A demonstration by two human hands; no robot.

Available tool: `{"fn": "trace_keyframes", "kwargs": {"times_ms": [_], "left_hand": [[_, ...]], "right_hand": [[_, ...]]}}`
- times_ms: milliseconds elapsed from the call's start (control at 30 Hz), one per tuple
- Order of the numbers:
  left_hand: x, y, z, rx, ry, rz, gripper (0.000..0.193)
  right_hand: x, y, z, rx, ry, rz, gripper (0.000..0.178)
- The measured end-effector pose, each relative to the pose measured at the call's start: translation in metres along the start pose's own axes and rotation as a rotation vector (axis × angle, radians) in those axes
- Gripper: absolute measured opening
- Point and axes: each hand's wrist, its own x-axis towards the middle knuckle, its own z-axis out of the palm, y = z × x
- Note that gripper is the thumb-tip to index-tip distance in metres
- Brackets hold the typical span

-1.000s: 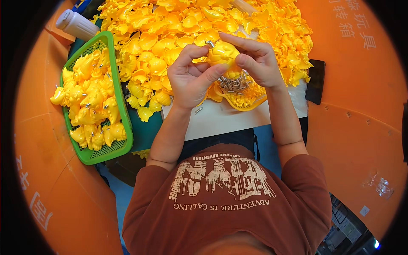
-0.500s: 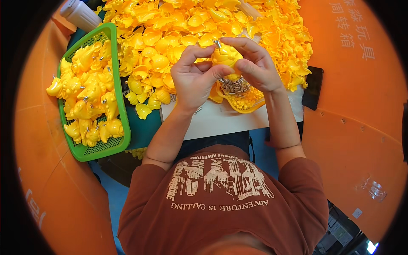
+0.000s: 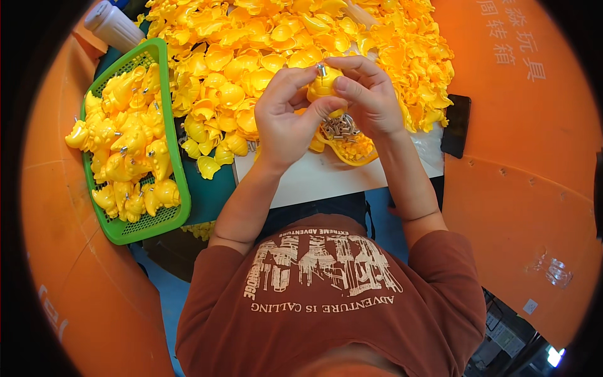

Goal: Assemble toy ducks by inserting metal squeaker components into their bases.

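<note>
I see my left hand and right hand both pinching one yellow plastic piece between them, above the table. A small metal pin seems to stand upright on top, nearer my right fingertips.

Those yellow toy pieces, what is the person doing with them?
A person holds one yellow toy piece up in both hands, the left hand and the right hand pinching it together. A small metal pin sticks up from it. Just below sits a yellow dish of metal pins. A big heap of loose yellow shells covers the table behind, and a green basket on the person's left holds yellow pieces with pins in them.
</note>
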Motion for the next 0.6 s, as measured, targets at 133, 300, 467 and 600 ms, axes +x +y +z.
{"fn": "trace_keyframes", "kwargs": {"times_ms": [133,300,467,600], "left_hand": [[-0.004,0.001,-0.002,0.290,-0.036,-0.002,0.038],[0.004,-0.003,-0.015,-0.130,-0.057,-0.194,0.046],[0.019,0.000,-0.023,0.187,-0.315,-0.159,0.057],[0.019,-0.010,-0.023,-0.178,-0.385,-0.097,0.054]], "right_hand": [[-0.001,0.003,0.006,0.060,0.057,0.033,0.029],[0.008,-0.004,0.002,0.196,0.028,0.068,0.027],[0.008,-0.009,0.006,0.301,0.060,0.328,0.031],[0.007,-0.022,0.016,0.259,0.014,0.376,0.035]]}}
